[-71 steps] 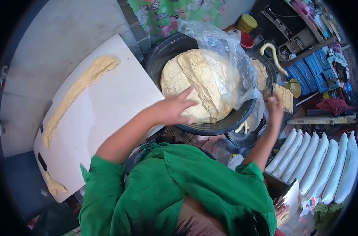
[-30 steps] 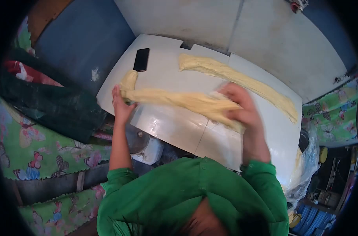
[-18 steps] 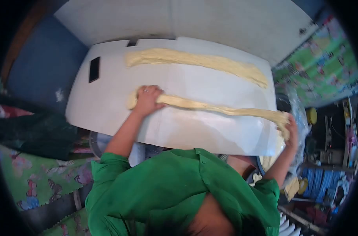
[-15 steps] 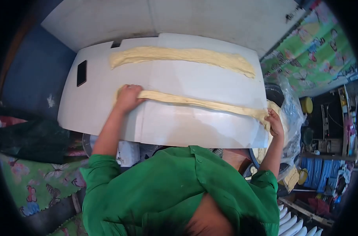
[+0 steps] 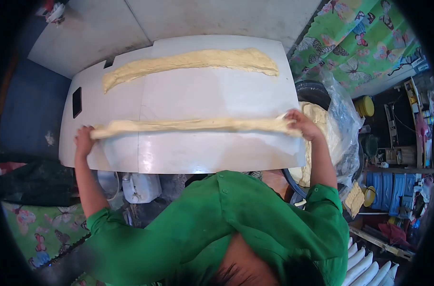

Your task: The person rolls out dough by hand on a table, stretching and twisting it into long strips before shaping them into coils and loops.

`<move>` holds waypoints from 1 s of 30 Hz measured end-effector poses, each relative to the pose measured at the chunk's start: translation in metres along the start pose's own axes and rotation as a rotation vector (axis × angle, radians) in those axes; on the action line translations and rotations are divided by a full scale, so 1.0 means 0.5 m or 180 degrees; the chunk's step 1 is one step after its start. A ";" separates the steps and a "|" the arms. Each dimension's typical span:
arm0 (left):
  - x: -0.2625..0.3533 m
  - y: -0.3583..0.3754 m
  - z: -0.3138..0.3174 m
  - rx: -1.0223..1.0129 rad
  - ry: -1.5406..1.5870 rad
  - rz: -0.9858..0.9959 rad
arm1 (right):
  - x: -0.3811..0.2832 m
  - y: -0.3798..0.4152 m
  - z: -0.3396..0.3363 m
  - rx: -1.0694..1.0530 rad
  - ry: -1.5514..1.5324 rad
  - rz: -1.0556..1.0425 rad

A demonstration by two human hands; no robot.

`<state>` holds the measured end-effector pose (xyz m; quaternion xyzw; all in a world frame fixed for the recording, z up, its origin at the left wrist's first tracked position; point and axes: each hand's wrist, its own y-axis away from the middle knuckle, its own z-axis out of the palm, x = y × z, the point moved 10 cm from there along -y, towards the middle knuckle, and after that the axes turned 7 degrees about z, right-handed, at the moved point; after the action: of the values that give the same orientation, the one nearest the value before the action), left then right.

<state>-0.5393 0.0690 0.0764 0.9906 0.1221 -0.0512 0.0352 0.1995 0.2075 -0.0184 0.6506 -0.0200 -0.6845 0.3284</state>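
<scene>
A long, pale yellow strip of dough (image 5: 188, 125) stretches across the white table (image 5: 188, 100), slightly blurred. My left hand (image 5: 84, 139) grips its left end, fingers closed round it. At the opposite end, near the table's right edge, my right hand (image 5: 303, 124) pinches the dough. Farther back lies a second, wider dough strip (image 5: 193, 61), curved and flattened, with neither hand touching it.
A black phone (image 5: 77, 102) lies at the table's left. Right of the table, a dark tub (image 5: 293, 183) holds more dough (image 5: 317, 114), beside clear plastic sheeting (image 5: 345, 128). A white jug (image 5: 141, 187) stands below the front edge.
My left hand has moved left to the strip's end, and the near strip spans farther left. My right hand has lifted its end up and left. The view has also shifted.
</scene>
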 end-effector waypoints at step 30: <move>1.458 0.212 0.007 -0.0350 0.2217 0.3867 | -0.168 0.126 0.068 0.1048 0.2754 -0.2003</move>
<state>0.1896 0.1398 -0.0012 0.8390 -0.4464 0.3040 0.0663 0.1901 0.1846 0.0891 0.8895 0.2050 -0.4080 -0.0194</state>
